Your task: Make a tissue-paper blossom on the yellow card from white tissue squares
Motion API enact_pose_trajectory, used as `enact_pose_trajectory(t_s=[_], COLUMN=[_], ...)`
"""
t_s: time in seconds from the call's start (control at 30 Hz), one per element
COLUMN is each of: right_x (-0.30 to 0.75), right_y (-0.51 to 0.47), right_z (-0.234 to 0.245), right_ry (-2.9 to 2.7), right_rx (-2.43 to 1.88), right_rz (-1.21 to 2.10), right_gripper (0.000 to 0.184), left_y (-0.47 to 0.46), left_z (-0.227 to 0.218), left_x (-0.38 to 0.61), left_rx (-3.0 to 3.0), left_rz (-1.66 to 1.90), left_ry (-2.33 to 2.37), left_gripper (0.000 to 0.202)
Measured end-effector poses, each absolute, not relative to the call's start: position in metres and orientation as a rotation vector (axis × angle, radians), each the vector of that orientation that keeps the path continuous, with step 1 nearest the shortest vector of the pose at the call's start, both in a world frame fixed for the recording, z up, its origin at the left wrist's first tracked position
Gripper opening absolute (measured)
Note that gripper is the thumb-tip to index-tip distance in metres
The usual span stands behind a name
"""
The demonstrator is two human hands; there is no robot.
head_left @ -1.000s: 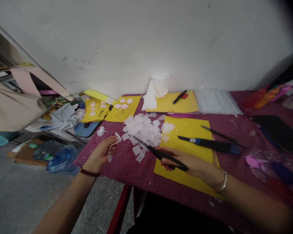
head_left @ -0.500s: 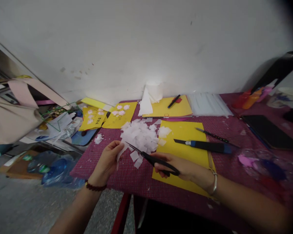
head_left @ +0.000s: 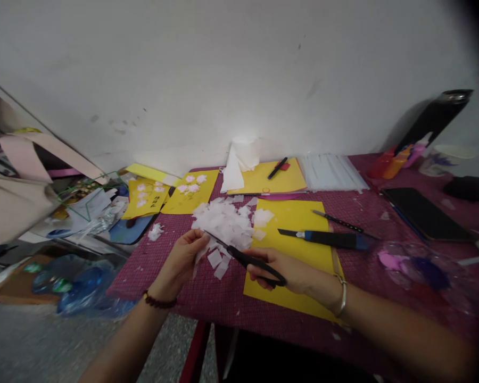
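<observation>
Black-handled scissors (head_left: pixel 245 259) are gripped in my right hand (head_left: pixel 277 267), their blades pointing left toward my other hand. My left hand (head_left: pixel 186 258) pinches a thin strip of white paper (head_left: pixel 199 253), mostly hidden by the fingers, and the scissor tips meet it near the thumb. Just beyond both hands lies a heap of small white paper pieces (head_left: pixel 223 221). A few cut squares (head_left: pixel 220 264) rest in front of the heap. Under my right wrist is a yellow sheet (head_left: pixel 289 290), which bears a utility knife (head_left: pixel 331 239).
Yellow cards with pink paper blossoms (head_left: pixel 189 192) lie at the back left. A white paper roll (head_left: pixel 245 154) stands against the wall. To the right are a black phone-like slab (head_left: pixel 427 213), paint bottles (head_left: pixel 397 162) and a plastic palette (head_left: pixel 419 271). Large water bottles (head_left: pixel 77 282) lie on the floor.
The view has shifted slightly, so the table things appear further left. The scissor blades look closer together at the paper strip. Both hands keep their holds.
</observation>
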State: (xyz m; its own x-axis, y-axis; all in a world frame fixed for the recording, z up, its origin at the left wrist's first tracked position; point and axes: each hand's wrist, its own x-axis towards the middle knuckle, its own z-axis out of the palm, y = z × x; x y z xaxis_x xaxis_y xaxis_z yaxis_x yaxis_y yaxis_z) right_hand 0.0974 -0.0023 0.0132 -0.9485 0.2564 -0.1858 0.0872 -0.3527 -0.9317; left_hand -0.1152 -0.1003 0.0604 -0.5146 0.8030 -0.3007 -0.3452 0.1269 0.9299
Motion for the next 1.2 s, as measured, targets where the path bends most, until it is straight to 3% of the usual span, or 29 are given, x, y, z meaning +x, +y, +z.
enact_pose_trajectory(t_s=[0.2,0.4,0.63,0.9,1.2], right_x=[0.096,0.097,0.101,0.099,0.099], right_y=[0.001,0.003,0.002,0.001,0.003], right_z=[0.013,0.012,0.011,0.014,0.01], right_ry=[-1.726,-1.757,-1.753,-1.718,-1.711], right_rx=[-0.489,-0.369,-0.409,-0.354,-0.308], right_rz=[2.431,2.453,2.541,2.592,2.549], right_gripper=[0.057,0.064,0.062,0.066,0.052], left_y=[-0.11,-0.123,-0.111,-0.109,-0.097], left_z=[0.058,0.055,0.062,0.054,0.048], left_x=[-0.132,-0.143,-0.155,-0.147,-0.137], left_rx=[0.315,0.392,0.46,0.594,0.606], left_rz=[1.383,1.481,1.7,1.462,1.423], left_ry=[1.408,1.497,1.474,1.405,1.409], left_gripper=[0.014,0.027,0.027,0.025,0.027])
